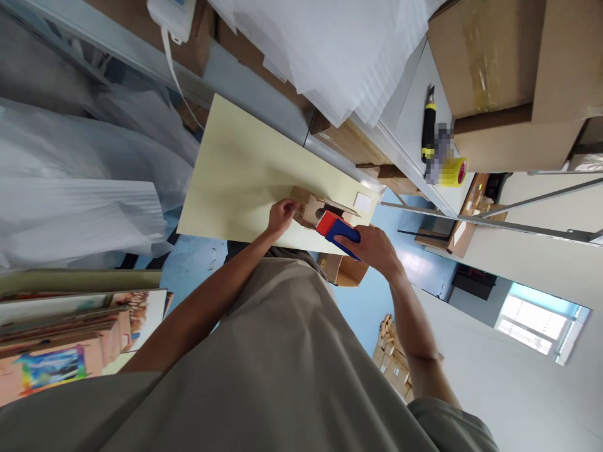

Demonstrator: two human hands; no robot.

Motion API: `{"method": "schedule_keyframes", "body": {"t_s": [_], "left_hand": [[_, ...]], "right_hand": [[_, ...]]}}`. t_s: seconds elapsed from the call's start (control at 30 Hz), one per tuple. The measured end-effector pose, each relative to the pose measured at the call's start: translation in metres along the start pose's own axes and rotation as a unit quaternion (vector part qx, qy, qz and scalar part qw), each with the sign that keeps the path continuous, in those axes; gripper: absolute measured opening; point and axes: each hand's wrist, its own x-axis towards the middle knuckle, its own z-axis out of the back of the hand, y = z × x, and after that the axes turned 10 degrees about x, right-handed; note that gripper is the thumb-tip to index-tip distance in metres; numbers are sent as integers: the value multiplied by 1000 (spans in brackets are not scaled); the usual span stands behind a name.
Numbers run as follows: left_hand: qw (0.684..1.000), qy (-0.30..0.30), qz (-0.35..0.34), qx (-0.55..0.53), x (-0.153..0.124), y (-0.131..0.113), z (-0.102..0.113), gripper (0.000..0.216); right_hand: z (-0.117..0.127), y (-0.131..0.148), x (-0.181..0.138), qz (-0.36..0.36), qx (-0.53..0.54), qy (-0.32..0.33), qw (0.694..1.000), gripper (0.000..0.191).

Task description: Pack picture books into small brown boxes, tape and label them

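A small open cardboard box lies on the pale yellow tabletop in front of me. My left hand is at its left end, fingers closed on the edge of the cardboard. Over the box's right side, my right hand grips a blue block-shaped item with a red end, which looks like a small carton. Its red end points toward the box opening and is tilted. A dark round shape shows inside the box, too small to make out.
A small white card lies on the tabletop's right. Beyond are a shelf with a utility knife, a yellow tape roll and white foam sheets. An open carton stands below the table edge. Flat picture boards are stacked at left.
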Motion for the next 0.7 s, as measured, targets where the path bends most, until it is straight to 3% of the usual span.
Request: {"method": "schedule_keyframes", "body": {"t_s": [0.07,0.17,0.27,0.37,0.43,0.5,0.57,0.7], "left_hand": [[999,-29,-16,17,0,6,-8,29],[996,-66,-17,58,-1,19,-13,50],[995,-35,-44,82,-7,28,-5,72],[980,32,-168,103,-21,18,9,97],[953,77,-260,137,-30,-1,16,119],[928,106,-315,168,-34,-23,18,127],[914,111,-344,183,-33,-44,16,114],[899,94,-379,199,-21,-64,11,51]], "right_hand": [[0,0,1,2,5,-7,1000,62],[1,0,1,11,15,-8,1000,62],[4,-2,0,15,18,-6,1000,58],[4,-5,-2,13,10,-12,1000,57],[3,-4,-3,14,9,-14,1000,59],[0,-1,-5,22,7,-15,1000,62],[-2,3,-7,32,-3,-17,999,65],[-5,12,-10,40,-29,-25,998,68]]}}
